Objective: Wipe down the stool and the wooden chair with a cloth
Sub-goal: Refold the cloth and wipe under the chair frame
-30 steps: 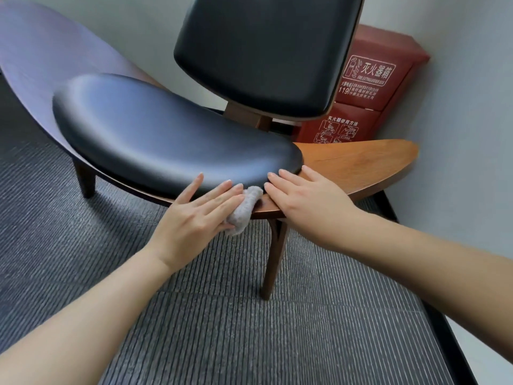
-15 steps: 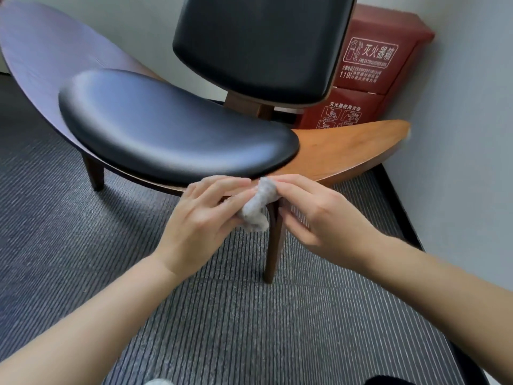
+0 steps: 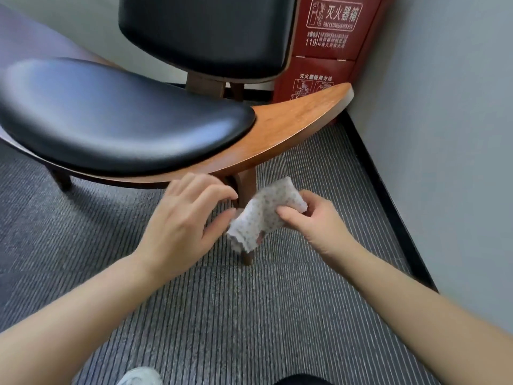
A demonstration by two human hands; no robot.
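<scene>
Hands have dropped below the wooden chair's [image 3: 291,129] curved rim; right hand [image 3: 313,218] pinches the speckled cloth [image 3: 261,218], left hand [image 3: 180,218], loosely curled, touches its nine-o'clock edge.

The cloth [image 3: 263,215] has come off the front rim of the wooden chair [image 3: 291,126], where a second ago it lay bunched under the left hand [image 3: 188,223]. Now it hangs opened out before the front leg [image 3: 245,184], pinched by the right hand [image 3: 313,218] — earlier flat on the rim. Both hands have dropped below the rim — the left thumb at the cloth's edge.
</scene>
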